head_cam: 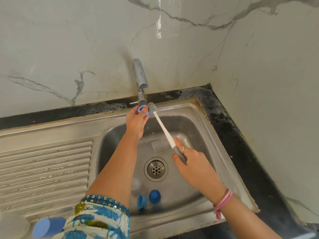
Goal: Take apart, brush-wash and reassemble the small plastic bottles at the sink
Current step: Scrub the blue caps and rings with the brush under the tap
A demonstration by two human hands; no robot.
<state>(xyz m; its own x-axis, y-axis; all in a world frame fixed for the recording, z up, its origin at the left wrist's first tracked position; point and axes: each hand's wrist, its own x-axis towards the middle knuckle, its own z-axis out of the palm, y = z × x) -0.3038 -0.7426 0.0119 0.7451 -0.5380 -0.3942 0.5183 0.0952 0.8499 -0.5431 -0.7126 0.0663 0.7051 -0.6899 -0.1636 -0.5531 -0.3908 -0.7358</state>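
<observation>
Blue bottle cap pinched in left hand under the tap; right hand grips brush, its head beside the cap.

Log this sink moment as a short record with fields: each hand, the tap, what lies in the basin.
left hand: holds a blue ring cap below the tap
right hand: grips the bottle brush by its grey handle, head beside the cap
tap: no stream plainly visible
sink: two blue caps and clear bottle parts near the drain
</observation>
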